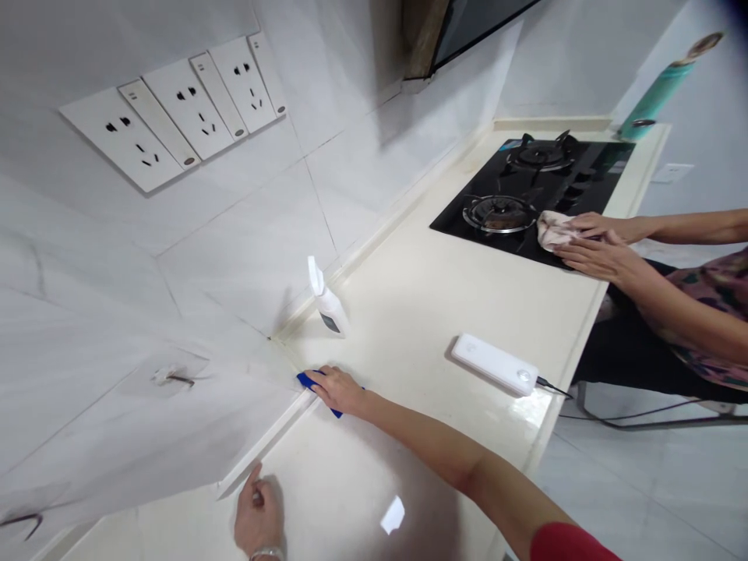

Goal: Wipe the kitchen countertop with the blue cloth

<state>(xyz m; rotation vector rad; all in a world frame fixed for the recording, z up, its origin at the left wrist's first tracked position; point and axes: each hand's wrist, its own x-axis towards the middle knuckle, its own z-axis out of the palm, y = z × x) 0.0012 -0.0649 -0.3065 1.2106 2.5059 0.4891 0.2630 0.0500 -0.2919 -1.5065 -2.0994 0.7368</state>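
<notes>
Fingers laid over and bent around a blue cloth (320,382), the right hand (337,389) presses it to the counter (397,304) at the foot of the wall (245,226). The left hand (258,510) is partly curled, one finger pointing toward the near end of the upstand (269,440); whether it grips anything cannot be told. A band (267,552) circles that wrist.

A dark label sits low on the white bottle (331,310), its print too small to read. On the white device (495,364) a round mark shows at the cable end, also unreadable, and the sockets (175,113) bear only holes and small marks.

The bottle stands near the wall, just beyond the cloth. The device lies toward the counter's front edge, well apart from the cloth, its cable (554,387) running over that edge. Between bottle and hob (534,199) stretches a broad run of counter. At the hob's front side, a co-worker's hands (599,257) press a pale rag (554,230) onto the glass.
</notes>
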